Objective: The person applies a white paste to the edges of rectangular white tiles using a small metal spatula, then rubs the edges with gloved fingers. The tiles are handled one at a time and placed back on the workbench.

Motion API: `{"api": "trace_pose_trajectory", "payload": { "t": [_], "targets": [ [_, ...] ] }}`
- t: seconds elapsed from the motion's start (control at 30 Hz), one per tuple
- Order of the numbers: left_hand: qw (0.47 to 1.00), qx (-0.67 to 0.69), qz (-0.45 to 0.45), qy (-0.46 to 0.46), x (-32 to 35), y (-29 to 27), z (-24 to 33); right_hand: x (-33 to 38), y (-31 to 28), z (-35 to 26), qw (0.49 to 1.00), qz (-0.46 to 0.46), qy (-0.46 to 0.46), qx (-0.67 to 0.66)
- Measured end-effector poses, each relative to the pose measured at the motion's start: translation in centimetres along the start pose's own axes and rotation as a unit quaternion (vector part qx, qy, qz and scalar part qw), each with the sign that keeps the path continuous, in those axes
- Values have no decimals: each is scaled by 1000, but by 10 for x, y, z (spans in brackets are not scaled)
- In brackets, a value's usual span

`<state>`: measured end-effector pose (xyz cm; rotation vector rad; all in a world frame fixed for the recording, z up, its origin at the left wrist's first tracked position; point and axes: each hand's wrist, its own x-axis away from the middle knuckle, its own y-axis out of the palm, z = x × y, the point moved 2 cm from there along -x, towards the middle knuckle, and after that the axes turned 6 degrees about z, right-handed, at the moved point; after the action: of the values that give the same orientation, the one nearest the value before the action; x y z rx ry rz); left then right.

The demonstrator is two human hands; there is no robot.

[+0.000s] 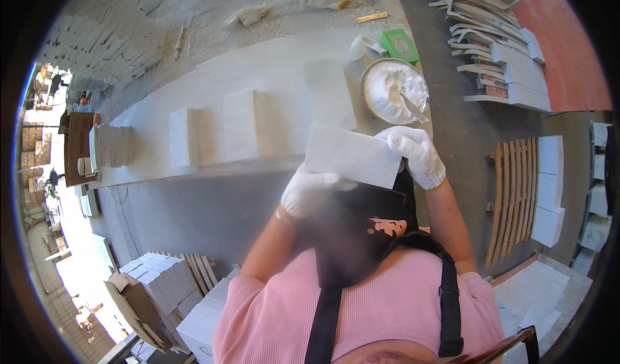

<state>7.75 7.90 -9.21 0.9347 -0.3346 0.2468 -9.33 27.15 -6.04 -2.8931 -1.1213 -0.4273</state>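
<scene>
Both gloved hands grip a white flat panel (352,155) above the near edge of the table (258,73): the left hand (309,191) closed under its near edge, the right hand (416,154) on its right end. Hold it level and steady, near the bowl of white paste (394,91).

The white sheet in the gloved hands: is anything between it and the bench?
Nothing visible. Both hands, left and right, grip the sheet directly. It hangs over the bench edge, near a loose sheet lying there. The paste bowl sits off to the right.
</scene>
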Motion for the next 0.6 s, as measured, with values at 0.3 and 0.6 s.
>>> {"api": "trace_pose_trajectory", "payload": {
  "t": [0.3,0.6],
  "targets": [
    [997,49,45,-27,8,6,-20,-2,-5,33,989,65,18,-129],
    [995,97,32,-14,8,22,-16,6,-4,24,993,67,-18,-96]
  ]
}}
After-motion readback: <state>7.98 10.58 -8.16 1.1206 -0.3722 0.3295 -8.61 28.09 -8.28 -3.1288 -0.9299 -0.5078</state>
